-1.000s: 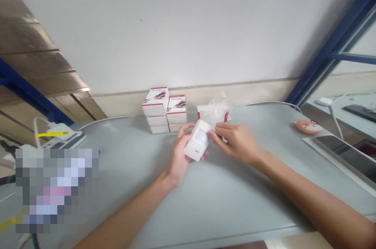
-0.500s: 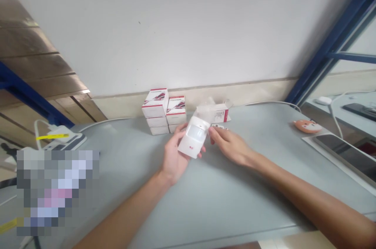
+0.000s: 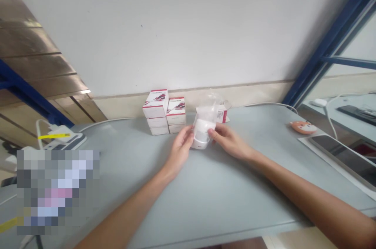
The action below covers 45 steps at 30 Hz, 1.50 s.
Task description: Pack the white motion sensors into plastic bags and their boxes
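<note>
A white motion sensor [image 3: 200, 143] is held between my two hands above the desk, its rounded end pointing toward me. Over its far part lies a clear plastic bag [image 3: 209, 104], which stands up loosely behind it. My left hand [image 3: 181, 148] is closed on the sensor's left side, thumb on top. On the right edge, my right hand [image 3: 227, 139] pinches the bag and sensor with thumb and fingers. Just beyond them an opened white and red box [image 3: 222, 114] lies on its side, partly hidden by the bag.
Stacked white and red boxes [image 3: 155, 104] stand against the wall at the back of the grey desk [image 3: 188, 202]. To the right are an orange animal-faced case [image 3: 304, 127] and a dark flat panel [image 3: 346, 159]. A white power strip [image 3: 66, 139] with cables sits at the left.
The sensor has turned end for end, its rounded end now toward me, and the bag covers much of it. My right hand has come onto the bag and sensor.
</note>
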Available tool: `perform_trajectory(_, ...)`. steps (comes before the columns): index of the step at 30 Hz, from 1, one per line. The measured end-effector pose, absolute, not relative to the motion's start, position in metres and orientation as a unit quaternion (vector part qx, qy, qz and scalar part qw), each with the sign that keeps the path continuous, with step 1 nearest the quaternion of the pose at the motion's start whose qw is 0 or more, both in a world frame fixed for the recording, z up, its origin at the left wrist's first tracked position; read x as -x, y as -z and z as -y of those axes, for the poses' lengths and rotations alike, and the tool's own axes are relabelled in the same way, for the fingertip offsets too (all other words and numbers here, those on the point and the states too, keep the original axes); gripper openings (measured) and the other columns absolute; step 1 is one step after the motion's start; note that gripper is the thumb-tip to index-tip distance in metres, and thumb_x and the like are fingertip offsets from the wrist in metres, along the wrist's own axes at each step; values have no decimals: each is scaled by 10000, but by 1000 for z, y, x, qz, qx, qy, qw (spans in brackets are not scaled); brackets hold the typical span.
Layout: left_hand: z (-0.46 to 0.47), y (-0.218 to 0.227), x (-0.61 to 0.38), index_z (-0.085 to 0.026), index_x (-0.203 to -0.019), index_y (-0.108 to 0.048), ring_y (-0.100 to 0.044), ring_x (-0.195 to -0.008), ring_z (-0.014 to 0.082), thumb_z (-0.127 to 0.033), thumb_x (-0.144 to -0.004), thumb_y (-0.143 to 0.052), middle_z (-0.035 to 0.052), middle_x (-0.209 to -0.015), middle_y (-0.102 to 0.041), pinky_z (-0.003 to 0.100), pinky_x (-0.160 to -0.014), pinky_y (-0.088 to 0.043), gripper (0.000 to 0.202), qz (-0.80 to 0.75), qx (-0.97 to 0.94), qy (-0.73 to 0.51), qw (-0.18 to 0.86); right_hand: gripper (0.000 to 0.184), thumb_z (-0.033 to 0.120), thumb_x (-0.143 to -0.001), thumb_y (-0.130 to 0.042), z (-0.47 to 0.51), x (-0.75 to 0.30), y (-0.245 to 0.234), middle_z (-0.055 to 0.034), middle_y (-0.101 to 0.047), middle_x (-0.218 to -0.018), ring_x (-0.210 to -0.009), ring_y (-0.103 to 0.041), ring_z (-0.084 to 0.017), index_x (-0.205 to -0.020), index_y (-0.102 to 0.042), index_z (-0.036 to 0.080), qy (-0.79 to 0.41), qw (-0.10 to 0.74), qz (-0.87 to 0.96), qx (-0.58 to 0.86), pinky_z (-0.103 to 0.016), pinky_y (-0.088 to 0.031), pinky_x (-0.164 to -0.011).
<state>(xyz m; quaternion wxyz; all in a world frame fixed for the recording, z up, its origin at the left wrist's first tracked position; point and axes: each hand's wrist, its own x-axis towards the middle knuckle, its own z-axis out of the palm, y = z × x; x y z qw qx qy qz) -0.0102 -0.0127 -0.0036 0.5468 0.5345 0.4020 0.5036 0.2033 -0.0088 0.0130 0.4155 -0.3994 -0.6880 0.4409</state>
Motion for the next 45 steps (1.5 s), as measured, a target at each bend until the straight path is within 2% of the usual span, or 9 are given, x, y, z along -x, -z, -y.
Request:
perform_trajectory(5,13,-7,15,-230,-1306,-674,-622,-1331,293,-318,-880,-737,92,-1387,-710,385,-1080,-497,440,-403,-562,-516,505,364,527,-1070,-525,6,-209,-15,-73,-742,-1096,-1000,-652,-254,-1145,-682,209,-360,372,754,404,-366,-512,-851)
perform_trajectory(11,13,-3,17,-235,-1457,-573,-625,-1350,287,-418,-964,-732,115,-1508,-640,385,-1125,-483,549,-362,-636,-491,472,310,505,-1062,-543,8,-215,-15,-95,-737,-1155,-994,-662,-265,-1131,-674,233,-282,291,814,415,-410,-524,-884)
perform_trajectory(16,2,2,23,-209,-1377,-632,-654,-1298,290,-473,-1001,-674,127,-1424,-697,405,-1132,-481,461,-363,-711,-438,413,423,573,-1024,-599,10,-214,-12,-102,-725,-1222,-1048,-666,-280,-1292,-610,245,-284,327,798,419,-429,-536,-926)
perform_trajectory(21,2,-2,32,-193,-1294,-682,-689,-1202,332,-490,-1003,-640,121,-1253,-767,456,-1058,-527,418,-386,-746,-341,422,364,535,-1044,-572,9,-212,-15,-100,-742,-1205,-1042,-677,-278,-1229,-648,231,-302,335,794,407,-445,-542,-958)
perform_trajectory(27,12,-13,28,-238,-1439,-594,-625,-1313,308,-470,-995,-678,121,-1467,-656,433,-1121,-493,508,-371,-718,-385,446,335,500,-1054,-563,5,-218,-14,-105,-697,-1353,-1259,-632,-329,-1280,-673,278,-269,281,835,388,-492,-513,-1055)
perform_trajectory(33,1,4,30,-200,-1329,-670,-666,-1208,310,-565,-1005,-629,104,-1290,-749,440,-1076,-505,490,-400,-734,-345,427,433,539,-999,-662,9,-218,-15,-104,-710,-1319,-1169,-671,-309,-1324,-595,261,-318,302,809,390,-474,-542,-1019)
perform_trajectory(37,2,4,31,-220,-1298,-696,-674,-1210,317,-536,-1003,-645,101,-1289,-755,436,-1076,-506,435,-377,-744,-332,441,330,489,-996,-676,10,-215,-17,-98,-726,-1297,-1123,-687,-301,-1223,-633,254,-328,292,814,379,-467,-547,-991)
perform_trajectory(41,8,-2,27,-250,-1367,-658,-669,-1185,294,-492,-967,-720,97,-1325,-733,386,-1049,-503,472,-376,-729,-392,418,299,417,-970,-712,9,-215,-16,-104,-700,-1358,-1201,-656,-322,-1224,-662,266,-310,277,824,386,-501,-527,-1028)
perform_trajectory(45,5,1,26,-234,-1295,-700,-677,-1145,294,-547,-994,-659,81,-1181,-770,379,-1022,-503,436,-389,-720,-387,425,367,426,-968,-718,10,-215,-16,-112,-688,-1388,-1233,-650,-319,-1285,-637,260,-320,292,823,368,-491,-525,-1045)
